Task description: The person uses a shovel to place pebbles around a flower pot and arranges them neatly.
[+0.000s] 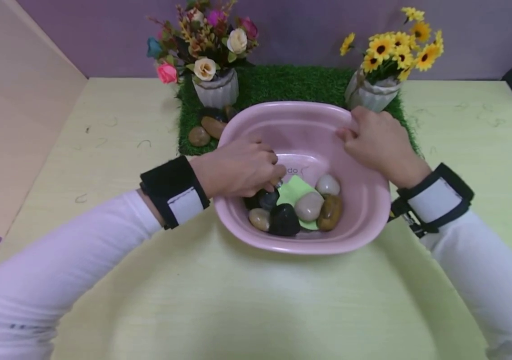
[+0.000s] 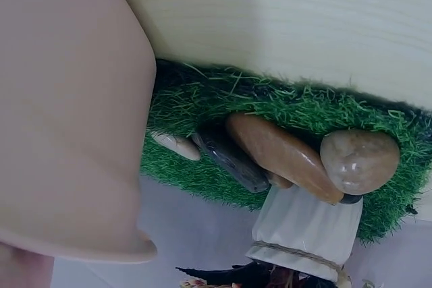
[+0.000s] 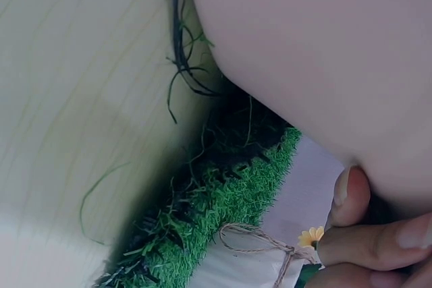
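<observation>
The person's left arm (image 1: 71,265) is slanting in from eight o'clock and pointing toward two, its left wrist (image 1: 203,175) lying nearly straight; the left grip (image 1: 242,167) is hanging near the centre of the head view, back upward, knuckles bending and fingertips barely showing. The right arm (image 1: 485,275) is slanting in from four o'clock and pointing toward eleven; the right grip (image 1: 379,145) is lying between two and three, its thumb (image 1: 345,134) pointing toward nine while its fingers (image 3: 353,197) are bending at four o'clock in the right-wrist view.
</observation>
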{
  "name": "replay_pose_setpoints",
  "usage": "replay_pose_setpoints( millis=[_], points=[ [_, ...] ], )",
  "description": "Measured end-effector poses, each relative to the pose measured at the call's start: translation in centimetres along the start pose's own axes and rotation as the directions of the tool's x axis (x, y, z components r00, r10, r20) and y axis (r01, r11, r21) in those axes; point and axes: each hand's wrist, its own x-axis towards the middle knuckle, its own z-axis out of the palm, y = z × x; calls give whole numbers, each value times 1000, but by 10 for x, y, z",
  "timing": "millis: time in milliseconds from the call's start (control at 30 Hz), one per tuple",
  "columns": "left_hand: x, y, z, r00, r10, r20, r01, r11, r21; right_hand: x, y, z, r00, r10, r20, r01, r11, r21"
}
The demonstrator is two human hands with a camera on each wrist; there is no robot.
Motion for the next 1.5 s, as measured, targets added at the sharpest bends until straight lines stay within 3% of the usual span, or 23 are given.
replay_pose_setpoints(
  millis=[267, 533, 800, 967, 1133, 1367, 1500],
  points=[
    [7, 3, 1, 994, -83, 68, 85, 996, -26, -2, 3, 0, 1000, 1, -8, -1, 1000, 6],
    [10, 0, 2, 996, -38, 79, 50, 987, -155, -2, 4, -1, 1000, 4, -2, -4, 1000, 0],
    [10, -5, 3, 993, -33, 110, 65, 952, -300, -2, 3, 0, 1000, 7, 8, -7, 1000, 16],
    [9, -7, 3, 996, -62, 64, 79, 944, -320, -1, 2, 0, 1000, 5, 0, -5, 1000, 12],
    [7, -9, 4, 998, -61, -14, 53, 933, -357, -1, 2, 1, 1000, 6, 3, -6, 1000, 17],
    [4, -10, 3, 997, -58, -42, 33, 889, -457, -2, 1, 1, 1000, 6, -3, -6, 1000, 18],
    [3, -10, 2, 995, -70, -70, 29, 880, -473, -1, 2, 1, 1000, 2, -8, -1, 1000, 18]
  ],
)
